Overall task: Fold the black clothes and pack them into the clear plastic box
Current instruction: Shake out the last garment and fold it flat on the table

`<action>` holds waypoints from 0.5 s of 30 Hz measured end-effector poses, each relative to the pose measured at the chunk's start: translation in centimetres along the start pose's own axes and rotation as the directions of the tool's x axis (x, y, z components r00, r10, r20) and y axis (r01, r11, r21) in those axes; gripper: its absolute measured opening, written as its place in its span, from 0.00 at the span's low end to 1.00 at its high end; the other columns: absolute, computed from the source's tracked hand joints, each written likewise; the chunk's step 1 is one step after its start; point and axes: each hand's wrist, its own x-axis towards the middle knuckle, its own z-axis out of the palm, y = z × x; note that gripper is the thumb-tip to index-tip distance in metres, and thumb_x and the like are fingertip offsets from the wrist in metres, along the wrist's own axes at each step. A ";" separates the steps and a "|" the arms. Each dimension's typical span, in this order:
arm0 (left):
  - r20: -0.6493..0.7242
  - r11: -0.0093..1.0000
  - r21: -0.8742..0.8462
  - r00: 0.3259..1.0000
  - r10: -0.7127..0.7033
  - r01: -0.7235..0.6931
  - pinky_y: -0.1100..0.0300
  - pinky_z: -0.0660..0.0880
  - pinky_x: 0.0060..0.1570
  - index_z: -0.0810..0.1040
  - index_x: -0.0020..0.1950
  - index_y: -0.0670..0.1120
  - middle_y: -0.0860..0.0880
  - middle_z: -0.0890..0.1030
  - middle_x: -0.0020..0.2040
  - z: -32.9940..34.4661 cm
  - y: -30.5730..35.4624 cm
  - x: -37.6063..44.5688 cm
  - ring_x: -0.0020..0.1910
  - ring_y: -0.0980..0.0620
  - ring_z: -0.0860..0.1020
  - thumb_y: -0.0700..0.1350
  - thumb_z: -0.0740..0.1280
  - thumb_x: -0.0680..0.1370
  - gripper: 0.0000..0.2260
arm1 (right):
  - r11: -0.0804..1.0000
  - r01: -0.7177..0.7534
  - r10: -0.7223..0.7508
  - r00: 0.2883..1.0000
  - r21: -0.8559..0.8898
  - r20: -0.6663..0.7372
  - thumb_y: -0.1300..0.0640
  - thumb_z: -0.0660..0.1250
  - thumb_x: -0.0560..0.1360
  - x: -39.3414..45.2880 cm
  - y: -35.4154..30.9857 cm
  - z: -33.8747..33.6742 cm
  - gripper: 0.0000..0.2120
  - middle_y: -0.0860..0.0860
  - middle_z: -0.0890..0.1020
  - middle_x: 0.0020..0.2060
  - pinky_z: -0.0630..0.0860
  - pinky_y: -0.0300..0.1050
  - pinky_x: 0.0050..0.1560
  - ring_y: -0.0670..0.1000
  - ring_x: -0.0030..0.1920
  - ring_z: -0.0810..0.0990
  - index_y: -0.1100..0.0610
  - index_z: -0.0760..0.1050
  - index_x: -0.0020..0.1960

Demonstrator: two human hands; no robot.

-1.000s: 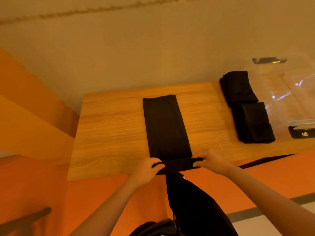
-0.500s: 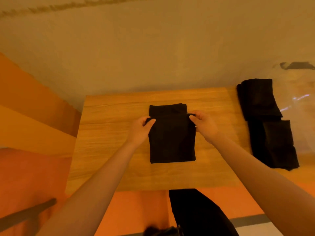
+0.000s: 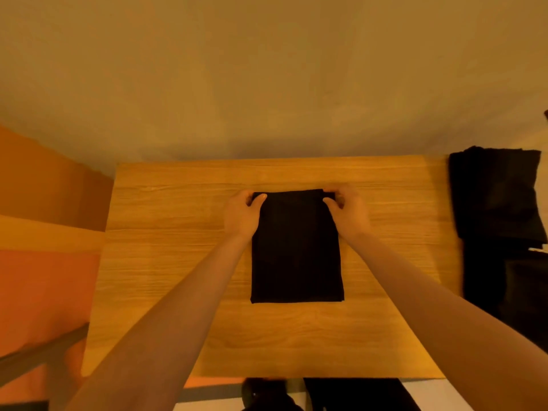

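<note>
The table (image 3: pixel 184 262) has a wood-grain top — warm orange-brown, smooth, with long streaks of grain running across it and a faint satin sheen near the front edge. The folded garment (image 3: pixel 296 250) lying on it is black cloth, matt, and takes almost no light; faint lengthwise ribs or creases show on its surface. The stacked clothes (image 3: pixel 498 203) at the right edge are the same dull black fabric, soft-edged and blurred. The wall (image 3: pixel 267 69) behind looks like plain painted plaster — flat, matt, and even in tone.
</note>
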 end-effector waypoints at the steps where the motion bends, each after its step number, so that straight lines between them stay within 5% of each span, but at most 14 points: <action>1: -0.023 1.000 0.004 1.000 0.008 -0.008 0.63 0.69 0.36 0.77 0.51 0.41 0.49 0.76 0.43 0.0 0.1 -0.2 0.42 0.53 0.75 0.48 0.64 0.78 0.11 | 0.999 0.015 -0.016 0.999 -0.030 -0.031 0.60 0.63 0.77 -0.3 -0.1 0.0 0.11 0.49 0.74 0.52 0.73 0.38 0.48 0.46 0.49 0.74 0.58 0.74 0.59; 3: -0.103 0.996 0.047 0.992 0.074 -0.070 0.61 0.73 0.40 0.75 0.53 0.42 0.49 0.76 0.45 -0.2 0.5 -1.3 0.44 0.52 0.76 0.47 0.63 0.79 0.09 | 0.988 0.056 -0.073 0.991 -0.140 -0.112 0.59 0.62 0.78 -0.8 -0.4 -0.1 0.14 0.51 0.72 0.57 0.74 0.39 0.48 0.46 0.50 0.73 0.58 0.72 0.62; 5: -0.152 0.935 0.211 0.935 0.319 -0.285 0.59 0.73 0.49 0.74 0.58 0.42 0.46 0.77 0.52 -0.2 0.8 -3.1 0.52 0.49 0.75 0.45 0.61 0.79 0.11 | 0.928 0.188 -0.243 0.960 -0.321 -0.141 0.60 0.63 0.77 -1.7 -0.7 0.0 0.16 0.54 0.72 0.61 0.74 0.43 0.51 0.51 0.54 0.74 0.59 0.70 0.64; 8: 0.111 0.698 0.429 0.800 0.590 -0.574 0.54 0.65 0.64 0.72 0.65 0.42 0.44 0.74 0.65 1.0 -0.7 -6.8 0.65 0.46 0.71 0.48 0.56 0.78 0.18 | 0.705 0.466 -0.487 0.866 -0.535 0.113 0.57 0.61 0.77 -4.7 -0.3 1.7 0.19 0.58 0.74 0.63 0.72 0.53 0.61 0.58 0.63 0.73 0.61 0.70 0.66; 11: 0.295 0.579 0.598 0.824 0.485 -0.554 0.45 0.60 0.68 0.65 0.72 0.46 0.45 0.65 0.73 1.4 -4.2 -8.9 0.73 0.46 0.61 0.55 0.51 0.78 0.25 | 0.577 0.483 -0.341 0.875 -0.659 0.344 0.41 0.43 0.78 -7.2 1.9 2.3 0.31 0.55 0.64 0.72 0.60 0.54 0.70 0.53 0.73 0.59 0.59 0.62 0.72; 13: 0.268 0.594 0.646 0.871 0.412 -0.480 0.44 0.54 0.69 0.58 0.75 0.47 0.44 0.58 0.75 0.7 -5.6 -8.7 0.74 0.46 0.53 0.57 0.48 0.78 0.28 | 0.623 0.385 -0.225 0.922 -0.681 0.316 0.35 0.34 0.75 -7.1 3.3 1.4 0.37 0.50 0.49 0.75 0.44 0.51 0.72 0.49 0.74 0.43 0.56 0.49 0.76; 15: 0.233 0.619 0.658 0.898 0.373 -0.428 0.46 0.48 0.70 0.54 0.76 0.45 0.43 0.52 0.76 -0.2 -5.6 -8.6 0.75 0.46 0.46 0.58 0.45 0.78 0.29 | 0.667 0.267 -0.120 0.960 -0.696 0.253 0.37 0.37 0.75 -6.8 3.4 0.4 0.35 0.50 0.42 0.75 0.37 0.50 0.72 0.49 0.74 0.37 0.56 0.42 0.76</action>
